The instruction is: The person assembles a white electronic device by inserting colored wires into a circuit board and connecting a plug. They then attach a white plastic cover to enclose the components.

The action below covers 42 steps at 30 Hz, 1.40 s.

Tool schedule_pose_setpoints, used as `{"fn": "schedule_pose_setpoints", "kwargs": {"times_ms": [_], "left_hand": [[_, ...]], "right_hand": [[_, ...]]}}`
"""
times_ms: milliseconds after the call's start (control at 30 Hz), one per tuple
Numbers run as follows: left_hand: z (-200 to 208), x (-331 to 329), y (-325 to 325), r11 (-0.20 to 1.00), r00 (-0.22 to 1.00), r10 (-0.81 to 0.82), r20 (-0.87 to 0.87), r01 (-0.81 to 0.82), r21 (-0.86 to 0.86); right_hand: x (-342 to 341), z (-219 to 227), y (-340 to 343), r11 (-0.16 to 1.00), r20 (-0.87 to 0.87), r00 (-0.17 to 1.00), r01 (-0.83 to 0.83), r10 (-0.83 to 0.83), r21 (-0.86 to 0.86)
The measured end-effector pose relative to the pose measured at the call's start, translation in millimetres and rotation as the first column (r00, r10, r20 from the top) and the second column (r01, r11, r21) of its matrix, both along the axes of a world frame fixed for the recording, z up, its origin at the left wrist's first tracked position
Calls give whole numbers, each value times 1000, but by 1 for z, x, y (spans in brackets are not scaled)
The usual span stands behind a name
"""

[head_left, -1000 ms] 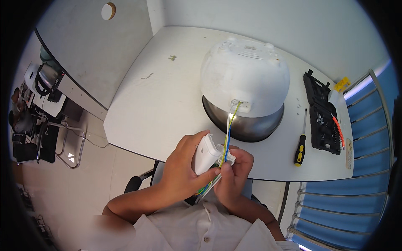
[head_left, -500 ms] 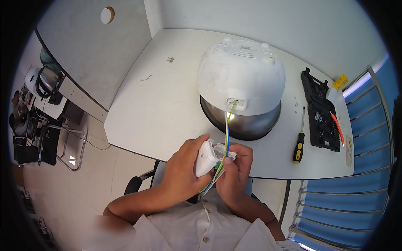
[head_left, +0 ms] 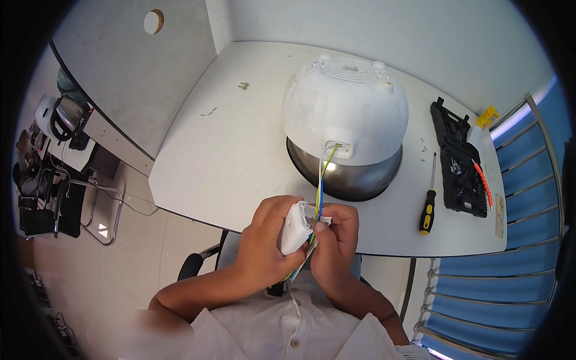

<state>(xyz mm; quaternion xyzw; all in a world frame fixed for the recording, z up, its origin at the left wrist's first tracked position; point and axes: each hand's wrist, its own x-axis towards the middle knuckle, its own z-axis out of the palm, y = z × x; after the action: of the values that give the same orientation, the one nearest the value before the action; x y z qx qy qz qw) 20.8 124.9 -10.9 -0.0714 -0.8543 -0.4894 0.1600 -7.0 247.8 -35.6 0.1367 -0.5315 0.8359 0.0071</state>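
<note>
By the near edge of the desk (head_left: 210, 174), my left fingers (head_left: 271, 213) wrap a case (head_left: 294, 233); my right fingers (head_left: 344, 221) pinch a piece (head_left: 326, 220) beside wires (head_left: 320, 191).

We can't read any txt, nos. or signs here: marks on the pale label (head_left: 500, 223) at R edge of the table (head_left: 240, 156) are too small & blurry for us, & any print on the yellow item (head_left: 488, 117), back R, is illegible too
</note>
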Motion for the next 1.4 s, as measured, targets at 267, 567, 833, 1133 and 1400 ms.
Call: {"fn": "schedule_pose_setpoints", "kwargs": {"times_ms": [267, 567, 833, 1133, 1400], "left_hand": [[7, -1, -5, 998, 999, 22, -32, -24, -59], [4, -1, -1, 999, 999, 43, -27, -43, 8], [1, -6, -5, 986, 991, 82, -103, -95, -134], [9, -8, -5, 963, 991, 94, -91, -113, -244], [6, -8, -9, 992, 998, 64, -27, -66, -105]], "right_hand": [[-8, -1, 2, 970, -292, 956, 106, -39, 220], [-9, 4, 5, 886, -443, 896, 205, 2, 417], [-11, 6, 7, 857, -434, 901, 230, -8, 462], [-14, 11, 2, 838, -454, 888, 299, -70, 456], [-31, 29, 17, 827, -319, 942, 96, 104, 553]]}}
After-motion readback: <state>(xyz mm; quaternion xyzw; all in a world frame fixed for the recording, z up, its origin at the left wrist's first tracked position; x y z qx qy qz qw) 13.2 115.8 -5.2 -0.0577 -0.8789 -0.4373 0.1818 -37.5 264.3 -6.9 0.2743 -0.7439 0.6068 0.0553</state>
